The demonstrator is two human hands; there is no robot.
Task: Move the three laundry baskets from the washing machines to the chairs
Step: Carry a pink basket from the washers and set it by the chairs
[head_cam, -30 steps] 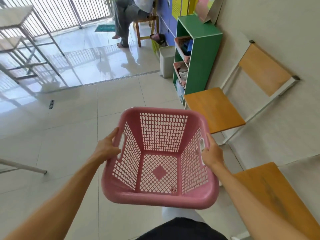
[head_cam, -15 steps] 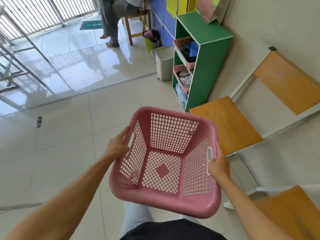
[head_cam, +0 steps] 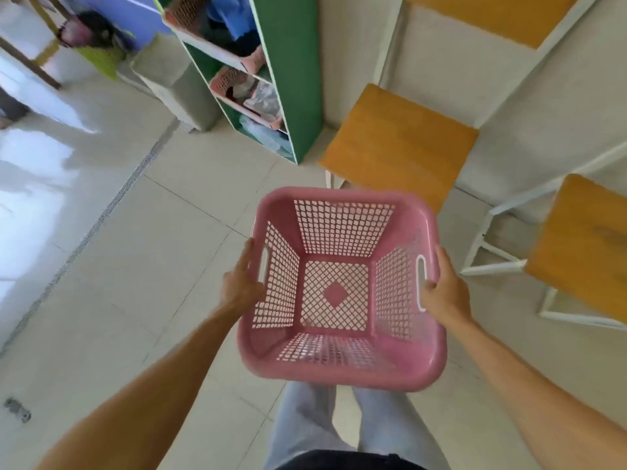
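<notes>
I carry an empty pink laundry basket (head_cam: 342,368) above the floor, low in front of me. My left hand (head_cam: 241,283) holds its left handle side and my right hand (head_cam: 444,291) grips the right handle. Just beyond the basket stands a chair with an orange seat (head_cam: 397,144) and white frame against the wall. A second orange-seated chair (head_cam: 583,245) stands to the right of the basket. Both seats are bare.
A green shelf unit (head_cam: 298,72) with pink trays of items stands left of the first chair. A grey bin (head_cam: 176,79) sits beside it on the tiled floor (head_cam: 129,266). The wall runs behind the chairs. My legs show below the basket.
I have stepped closer to the chairs and my view has tilted down. The basket now sits just short of the first orange seat, still held by both hands.
</notes>
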